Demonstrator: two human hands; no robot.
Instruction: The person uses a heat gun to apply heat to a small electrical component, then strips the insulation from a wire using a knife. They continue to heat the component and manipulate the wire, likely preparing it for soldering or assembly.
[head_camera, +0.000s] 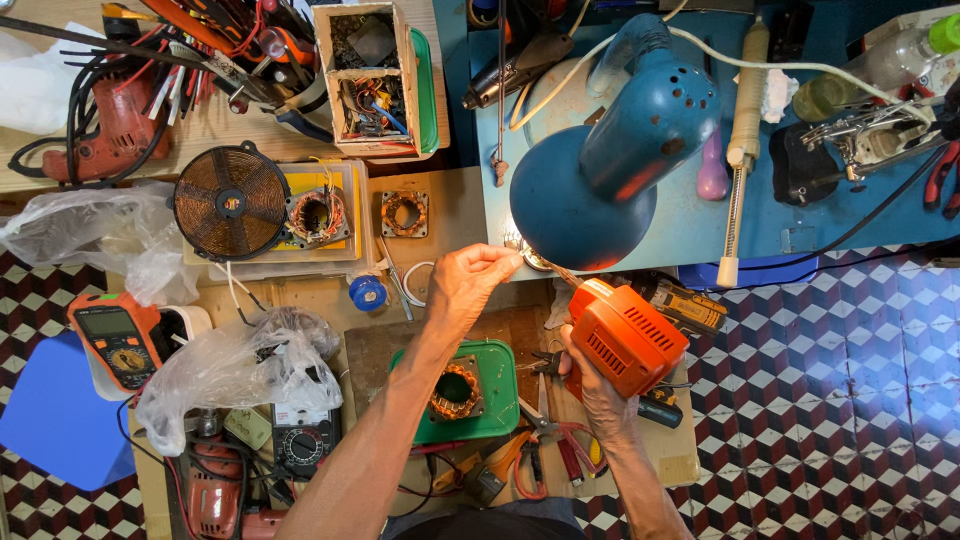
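Under a blue desk lamp (600, 180), a right hand (600, 395) grips an orange plastic power tool (625, 340) while left hand (470, 285) pinches a small metal part (522, 245) at its tip, where fingers risk a slip.

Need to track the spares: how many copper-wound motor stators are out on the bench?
3: one on the yellow tray beside the flat coil, one bare on the wood, one on the green tray under the left forearm. More may be hidden in bags.
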